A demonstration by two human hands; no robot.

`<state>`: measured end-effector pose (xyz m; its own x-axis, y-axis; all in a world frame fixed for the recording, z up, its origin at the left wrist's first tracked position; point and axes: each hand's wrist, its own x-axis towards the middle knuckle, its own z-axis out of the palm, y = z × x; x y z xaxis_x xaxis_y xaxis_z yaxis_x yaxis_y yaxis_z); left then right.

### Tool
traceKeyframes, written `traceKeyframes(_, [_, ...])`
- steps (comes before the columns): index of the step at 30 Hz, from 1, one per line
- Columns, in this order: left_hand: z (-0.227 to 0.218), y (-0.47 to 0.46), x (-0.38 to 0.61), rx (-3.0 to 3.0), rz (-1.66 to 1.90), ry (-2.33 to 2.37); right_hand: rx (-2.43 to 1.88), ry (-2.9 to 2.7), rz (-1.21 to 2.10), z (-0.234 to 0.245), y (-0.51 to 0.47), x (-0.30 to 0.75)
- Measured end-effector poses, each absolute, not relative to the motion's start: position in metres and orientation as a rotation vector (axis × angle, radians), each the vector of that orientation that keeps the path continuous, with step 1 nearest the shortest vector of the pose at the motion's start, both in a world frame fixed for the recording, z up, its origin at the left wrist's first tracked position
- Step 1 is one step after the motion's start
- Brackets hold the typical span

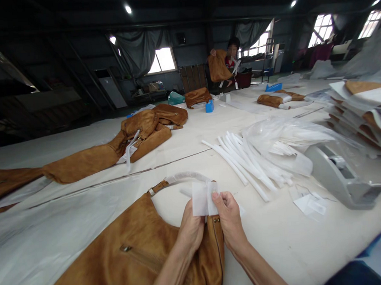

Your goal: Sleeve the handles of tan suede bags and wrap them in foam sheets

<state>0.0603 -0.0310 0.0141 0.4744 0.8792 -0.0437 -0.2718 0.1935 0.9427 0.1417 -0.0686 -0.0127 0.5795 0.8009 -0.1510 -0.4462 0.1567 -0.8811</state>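
Note:
A brown leather handbag (pixel 119 250) lies in front of me, its zipper pocket facing up. Its strap arches away over the table, sleeved in white wrapping (pixel 186 176). Where the strap meets the bag's right side, a small white wrapping sheet (pixel 199 200) is folded around it. My right hand (pixel 230 215) pinches the right edge of this sheet, thumb on top. On the other side, my left hand (pixel 192 226) is closed at the sheet's lower left, with its fingertips hidden behind the sheet.
White foam tubes (pixel 243 160) lie beyond my right hand, near a grey tape dispenser (pixel 341 176). Brown bags (pixel 144 132) lie at the left. Stacked brown pieces with white sheets (pixel 366 114) stand at right. Across the table (pixel 274 240), a person (pixel 232 58) holds a brown bag (pixel 218 66).

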Motion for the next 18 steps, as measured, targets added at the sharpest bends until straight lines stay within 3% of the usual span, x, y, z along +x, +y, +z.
traceKeyframes(8, [0.008, -0.049, 0.07, 1.064, 0.938, 0.92, -1.182, -0.47, 0.756, -0.019, -0.068, 0.141])
traceKeyframes(18, [0.011, -0.047, 0.07, 1.074, 0.94, 0.852, -1.382, -0.561, 0.612, -0.012, -0.072, 0.139])
